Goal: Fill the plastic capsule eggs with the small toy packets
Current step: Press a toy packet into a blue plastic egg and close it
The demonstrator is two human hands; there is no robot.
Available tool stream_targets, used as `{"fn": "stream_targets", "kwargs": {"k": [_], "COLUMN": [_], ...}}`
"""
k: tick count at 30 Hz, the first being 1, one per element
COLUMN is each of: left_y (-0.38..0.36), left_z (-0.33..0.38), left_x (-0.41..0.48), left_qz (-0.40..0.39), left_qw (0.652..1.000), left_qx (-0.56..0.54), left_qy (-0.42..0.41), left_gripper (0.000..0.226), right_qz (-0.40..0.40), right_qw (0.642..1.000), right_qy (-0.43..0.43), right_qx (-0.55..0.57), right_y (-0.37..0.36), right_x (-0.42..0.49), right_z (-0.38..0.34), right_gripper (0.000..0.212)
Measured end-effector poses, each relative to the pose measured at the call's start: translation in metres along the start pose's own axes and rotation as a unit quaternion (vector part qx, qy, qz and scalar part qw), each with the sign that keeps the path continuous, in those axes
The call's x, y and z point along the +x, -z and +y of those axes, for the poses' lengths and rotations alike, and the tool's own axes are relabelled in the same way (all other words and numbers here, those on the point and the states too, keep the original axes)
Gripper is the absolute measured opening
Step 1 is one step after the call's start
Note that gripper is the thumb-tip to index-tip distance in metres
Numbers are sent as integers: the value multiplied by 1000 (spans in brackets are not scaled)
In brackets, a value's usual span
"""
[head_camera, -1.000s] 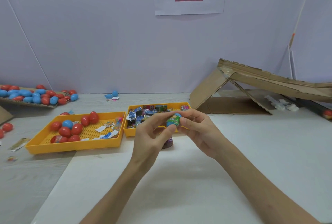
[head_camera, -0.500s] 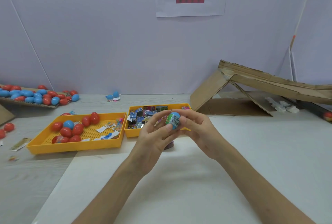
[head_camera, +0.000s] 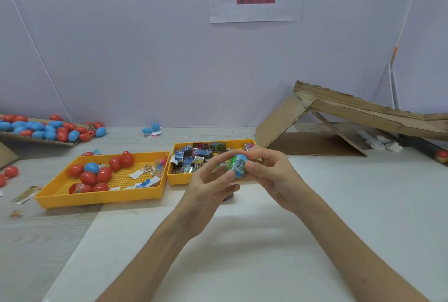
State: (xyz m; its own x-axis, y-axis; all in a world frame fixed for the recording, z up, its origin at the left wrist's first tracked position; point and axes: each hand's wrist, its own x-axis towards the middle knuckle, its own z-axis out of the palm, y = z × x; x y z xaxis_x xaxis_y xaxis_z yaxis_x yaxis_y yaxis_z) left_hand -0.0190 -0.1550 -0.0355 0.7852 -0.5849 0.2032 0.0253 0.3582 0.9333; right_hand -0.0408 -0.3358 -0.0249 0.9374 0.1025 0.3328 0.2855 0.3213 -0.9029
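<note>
The capsule egg [head_camera: 237,165] is up in the air over the bench [head_camera: 363,195], just in front of the near rim of the right-hand yellow tray [head_camera: 178,181], held between both hands. Its long axis stands roughly upright, tipped a little, with a rounded blue end pointing up and away from the camera. A printed wrap [head_camera: 238,164] with a barcode and green patches bands its middle. The left hand [head_camera: 208,187] grips it from the left with thumb pressed on the near face and fingers [head_camera: 213,164] curled round the far side. The right hand [head_camera: 272,173] pinches it from the right, thumb tip against the wrap. The egg's far side and lower end are covered by the fingers, so any seam is not readable. The toy packets [head_camera: 194,158] lie heaped in that tray, partly hidden behind the hands. A small dark thing [head_camera: 229,198] on the bench under the left hand is mostly covered and cannot be made out. The other yellow tray [head_camera: 97,201], just beside it on the left, holds red eggs and a blue one with paper scraps. More eggs [head_camera: 48,131] are piled far left, cut off by the frame edge. A cardboard ramp [head_camera: 339,110] leans at the right.
</note>
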Motion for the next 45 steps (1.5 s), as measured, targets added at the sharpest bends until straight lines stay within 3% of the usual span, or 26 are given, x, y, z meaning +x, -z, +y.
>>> {"fn": "stream_targets", "kwargs": {"k": [10, 23, 27, 30, 32, 40, 45], "left_y": [0, -2, 0, -1, -2, -1, -2], "left_z": [-1, -7, -9, -7, -7, -5, -4], "left_x": [2, 3, 5, 6, 6, 5, 4], "left_qz": [39, 42, 39, 30, 15, 6, -4], "left_qw": [999, 999, 999, 999, 999, 999, 999], "left_qx": [-33, -27, -17, -10, -4, 20, 33], "left_qy": [8, 7, 10, 23, 35, 30, 39], "left_gripper": [33, 51, 46, 60, 69, 49, 58], "right_qz": [22, 34, 56, 56, 61, 81, 103], "right_qw": [999, 999, 998, 997, 995, 995, 993], "right_qy": [-10, -2, -3, -14, -13, -19, -19], "right_qx": [-21, -7, -30, -54, -77, -56, -50], "right_y": [-7, -2, -6, -7, -6, -8, -8], "right_x": [2, 2, 4, 3, 2, 2, 2], "right_z": [7, 8, 11, 10, 9, 7, 8], "right_gripper": [33, 10, 26, 39, 37, 28, 24]}}
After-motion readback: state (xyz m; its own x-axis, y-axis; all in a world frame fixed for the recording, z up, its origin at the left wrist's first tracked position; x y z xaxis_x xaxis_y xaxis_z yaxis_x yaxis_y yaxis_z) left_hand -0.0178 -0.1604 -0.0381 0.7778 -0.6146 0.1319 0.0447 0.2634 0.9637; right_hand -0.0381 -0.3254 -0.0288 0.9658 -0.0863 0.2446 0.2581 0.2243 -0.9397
